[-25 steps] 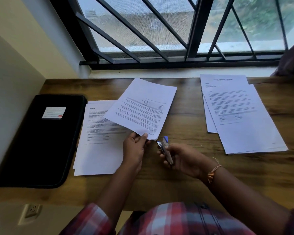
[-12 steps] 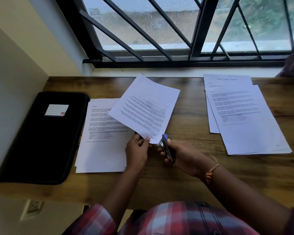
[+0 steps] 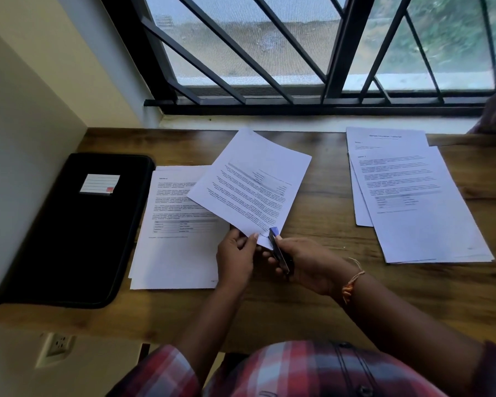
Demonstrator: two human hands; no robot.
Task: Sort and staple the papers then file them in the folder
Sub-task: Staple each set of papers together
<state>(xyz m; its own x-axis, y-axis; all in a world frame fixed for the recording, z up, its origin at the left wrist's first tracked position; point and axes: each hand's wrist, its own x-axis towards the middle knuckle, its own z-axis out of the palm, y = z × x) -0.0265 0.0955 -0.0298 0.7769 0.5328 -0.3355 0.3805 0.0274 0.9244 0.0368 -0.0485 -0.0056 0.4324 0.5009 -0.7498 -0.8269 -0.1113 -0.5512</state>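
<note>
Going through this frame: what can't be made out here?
Head view only:
- Whether a staple is in: the stapler covers that corner of the held papers.
- Sheet count pinched by the left hand: edges overlap.
- Printed text on the left pile and right pile: blurred, too small.
- What the folder holds: its cover is shut.

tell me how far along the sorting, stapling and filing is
Sorting looks mostly done: a left pile lies beside the black folder, a right pile apart. In hand: the left hand pinches a set of sheets by its corner while the right hand holds the stapler over that corner. Left: whether either pile is stapled cannot be told, and the folder lies shut, so filing remains.
</note>
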